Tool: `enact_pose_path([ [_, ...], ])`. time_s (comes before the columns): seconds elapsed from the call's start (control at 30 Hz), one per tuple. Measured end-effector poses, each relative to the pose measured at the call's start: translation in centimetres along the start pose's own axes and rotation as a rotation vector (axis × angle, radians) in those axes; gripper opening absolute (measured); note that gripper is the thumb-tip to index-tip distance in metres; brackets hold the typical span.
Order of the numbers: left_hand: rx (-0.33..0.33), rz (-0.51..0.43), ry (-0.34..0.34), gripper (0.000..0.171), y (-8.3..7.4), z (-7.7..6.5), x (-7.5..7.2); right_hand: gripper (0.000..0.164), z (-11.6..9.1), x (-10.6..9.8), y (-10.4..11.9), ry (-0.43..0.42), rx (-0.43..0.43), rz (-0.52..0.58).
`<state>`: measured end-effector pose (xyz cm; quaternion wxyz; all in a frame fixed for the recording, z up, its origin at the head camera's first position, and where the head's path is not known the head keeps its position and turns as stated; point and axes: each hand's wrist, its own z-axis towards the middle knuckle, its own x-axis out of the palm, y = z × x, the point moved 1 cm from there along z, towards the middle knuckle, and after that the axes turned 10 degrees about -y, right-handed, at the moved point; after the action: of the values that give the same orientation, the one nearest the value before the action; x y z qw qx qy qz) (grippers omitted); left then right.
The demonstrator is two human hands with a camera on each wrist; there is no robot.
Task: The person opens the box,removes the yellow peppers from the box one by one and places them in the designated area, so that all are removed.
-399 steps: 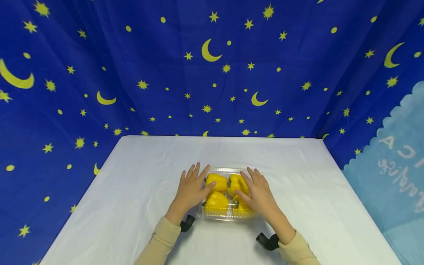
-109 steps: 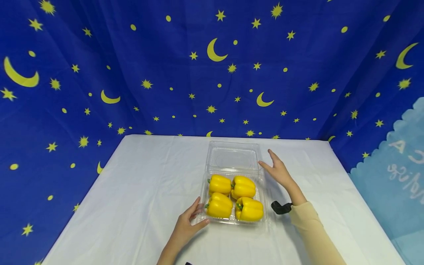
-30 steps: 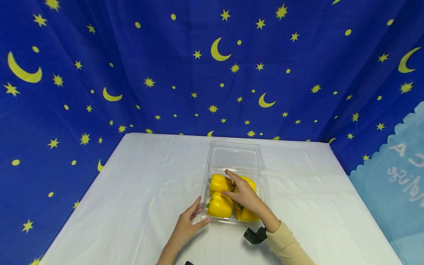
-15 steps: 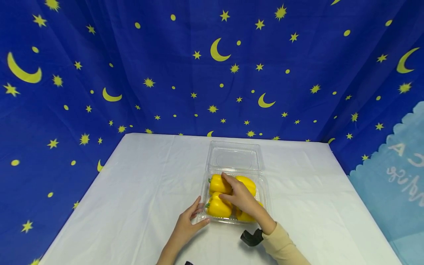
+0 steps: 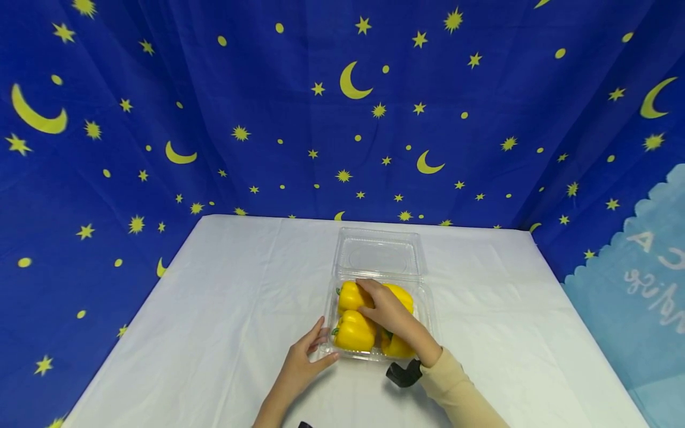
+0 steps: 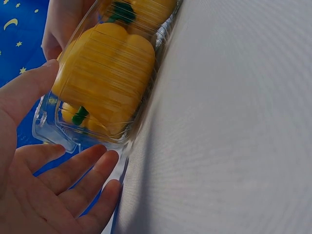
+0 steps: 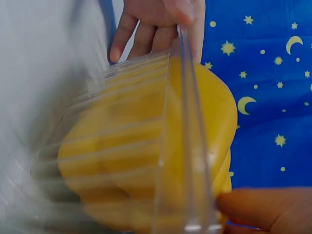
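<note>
Several yellow bell peppers sit in a clear plastic clamshell container [image 5: 432, 321]. In the head view my right hand [image 5: 387, 306] reaches over them from the right. Its fingers and thumb hold the back-left pepper [image 5: 350, 296]; its palm partly hides the back-right pepper [image 5: 402, 297] and the front-right pepper [image 5: 397, 346]. The front-left pepper [image 5: 355, 331] shows whole. My left hand [image 5: 301, 359] lies at the container's front-left corner. In the left wrist view that left hand [image 6: 58, 180] has its thumb at the rim and its fingers loosely spread beside the end wall.
The container's hinged lid [image 5: 379, 255] lies folded back on the white tablecloth [image 5: 257, 309]. A blue curtain [image 5: 299, 119] with moons and stars stands behind and beside the table. Light blue cloth [image 5: 631, 285] hangs at the right.
My right hand came from beside the lid to the peppers, then shifted slightly left and curled over the back-left one. The lid, shut over the peppers earliest, now lies open. My left hand stays.
</note>
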<state>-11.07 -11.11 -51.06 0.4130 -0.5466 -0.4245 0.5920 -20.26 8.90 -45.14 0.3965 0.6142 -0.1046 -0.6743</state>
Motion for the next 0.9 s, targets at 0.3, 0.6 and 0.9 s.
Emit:
enact_pose_path([
  [0.3,-0.002,0.026,-0.008,0.078,0.2,0.1,0.2,0.060,0.4,0.6,-0.1,-0.025,-0.097,-0.130],
  [0.6,0.006,0.021,-0.016,0.079,0.3,0.1,0.1,0.062,0.6,0.9,-0.4,-0.062,-0.151,-0.168],
  [0.9,0.016,0.020,-0.003,0.080,0.2,0.1,0.1,0.060,0.7,0.5,-1.1,0.002,-0.121,-0.183],
])
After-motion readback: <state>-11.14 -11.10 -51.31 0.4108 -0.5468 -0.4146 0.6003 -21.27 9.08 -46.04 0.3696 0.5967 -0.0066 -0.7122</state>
